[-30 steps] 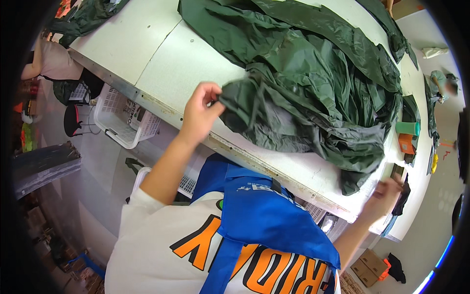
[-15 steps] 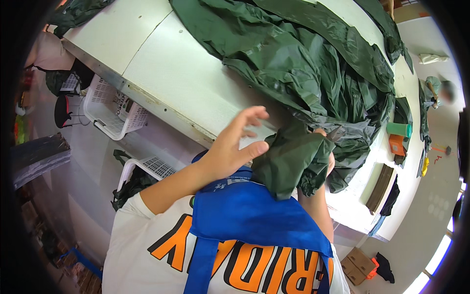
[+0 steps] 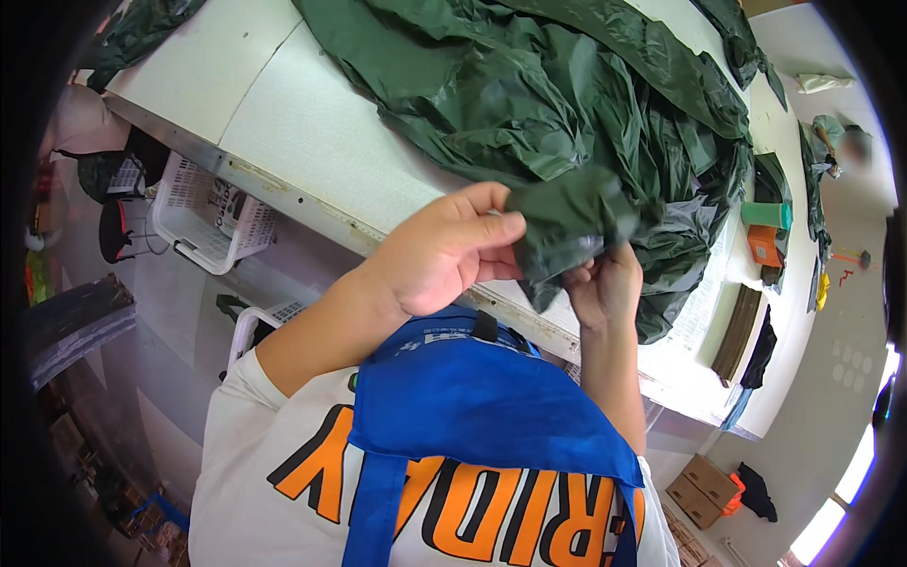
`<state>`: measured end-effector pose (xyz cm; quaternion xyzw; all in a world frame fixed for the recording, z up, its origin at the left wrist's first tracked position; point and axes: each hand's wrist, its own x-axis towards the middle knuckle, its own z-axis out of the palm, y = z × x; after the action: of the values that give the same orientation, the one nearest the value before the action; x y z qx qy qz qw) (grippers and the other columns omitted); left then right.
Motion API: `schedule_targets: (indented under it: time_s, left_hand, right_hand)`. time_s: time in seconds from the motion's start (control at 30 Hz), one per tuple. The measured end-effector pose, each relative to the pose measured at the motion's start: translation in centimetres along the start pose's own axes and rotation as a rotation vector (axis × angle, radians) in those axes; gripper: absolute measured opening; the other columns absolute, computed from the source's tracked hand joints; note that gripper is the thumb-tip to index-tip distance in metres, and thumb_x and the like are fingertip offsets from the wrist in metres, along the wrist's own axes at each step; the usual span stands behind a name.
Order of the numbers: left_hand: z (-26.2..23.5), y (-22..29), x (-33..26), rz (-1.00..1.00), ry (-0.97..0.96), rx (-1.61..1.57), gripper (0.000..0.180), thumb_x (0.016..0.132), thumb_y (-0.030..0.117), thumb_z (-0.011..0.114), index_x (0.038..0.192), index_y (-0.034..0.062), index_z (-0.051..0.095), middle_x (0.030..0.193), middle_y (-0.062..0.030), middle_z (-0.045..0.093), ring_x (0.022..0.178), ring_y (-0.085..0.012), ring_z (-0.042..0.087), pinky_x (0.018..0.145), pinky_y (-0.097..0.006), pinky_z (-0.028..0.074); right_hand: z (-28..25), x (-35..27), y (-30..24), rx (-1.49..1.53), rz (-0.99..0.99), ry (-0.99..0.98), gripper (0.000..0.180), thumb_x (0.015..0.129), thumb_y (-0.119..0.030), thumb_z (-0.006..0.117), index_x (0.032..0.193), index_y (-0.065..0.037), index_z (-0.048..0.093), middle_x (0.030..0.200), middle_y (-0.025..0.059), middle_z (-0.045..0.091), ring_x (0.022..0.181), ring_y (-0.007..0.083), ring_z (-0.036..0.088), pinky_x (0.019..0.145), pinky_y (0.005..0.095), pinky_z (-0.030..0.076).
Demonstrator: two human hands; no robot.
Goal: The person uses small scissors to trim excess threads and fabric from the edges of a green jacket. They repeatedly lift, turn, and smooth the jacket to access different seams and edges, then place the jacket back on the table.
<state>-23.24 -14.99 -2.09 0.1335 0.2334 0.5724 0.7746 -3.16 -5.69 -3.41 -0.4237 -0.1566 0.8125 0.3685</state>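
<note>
A crumpled dark green waterproof garment (image 3: 529,104), thin and shiny, spreads across the white worktable (image 3: 321,123). One bunched part of the green fabric (image 3: 572,213) is lifted between my hands at the table's near edge. My left hand (image 3: 453,246) pinches the left side of this piece between thumb and fingers. From below and to the right, my right hand (image 3: 607,288) has its fingers curled into the fabric; the cloth partly hides them. Whether the lifted part is a sleeve end or another part I cannot tell.
White plastic baskets (image 3: 213,227) stand below the table at the left. Further right on the table are a green cylinder (image 3: 765,215), an orange box (image 3: 762,248) and a brown stack (image 3: 735,335). Cardboard boxes (image 3: 704,491) sit on the floor. Another person (image 3: 831,142) is at far right.
My left hand has closed from open fingers onto the fabric's left side. The bunched piece and my right hand have risen, the fabric now folded up away from my apron.
</note>
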Motion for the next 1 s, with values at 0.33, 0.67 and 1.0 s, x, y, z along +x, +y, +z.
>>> schedule_targets:
  time_s: [0.33, 0.67, 1.0]
  left_hand:
    - [0.9, 0.4, -1.0, 0.063, 0.092, -0.295, 0.023, 0.098, 0.018, 0.045, 0.119, 0.0082, 0.049, 0.115, -0.0138, 0.061, 0.103, -0.0273, 0.063, 0.091, -0.044, 0.052]
    - [2.8, 0.4, -1.7, 0.135, 0.124, 0.201, 0.043, 0.081, 0.011, 0.070, 0.117, 0.0022, 0.047, 0.103, -0.0086, 0.061, 0.093, -0.0142, 0.060, 0.083, -0.031, 0.048]
    - [1.5, -0.5, -2.1, 0.656, 0.179, 1.688, 0.021, 0.072, 0.004, 0.068, 0.092, 0.0098, 0.067, 0.077, -0.0109, 0.044, 0.073, -0.0284, 0.049, 0.061, -0.036, 0.042]
  right_hand:
    - [1.1, -2.1, -1.2, 0.141, 0.022, -0.106, 0.013, 0.096, -0.015, 0.045, 0.099, -0.006, 0.054, 0.081, 0.0078, 0.063, 0.053, 0.0122, 0.050, 0.043, 0.0221, 0.036]
    - [2.9, -4.3, -1.8, -0.140, -0.097, -0.329, 0.026, 0.079, -0.027, 0.069, 0.088, -0.006, 0.055, 0.079, 0.0008, 0.057, 0.067, 0.0104, 0.050, 0.059, 0.0236, 0.039]
    - [4.6, -1.2, 1.7, -0.543, -0.663, 0.156, 0.024, 0.068, 0.014, 0.053, 0.076, -0.006, 0.041, 0.068, -0.0025, 0.040, 0.061, 0.0061, 0.037, 0.054, 0.0206, 0.032]
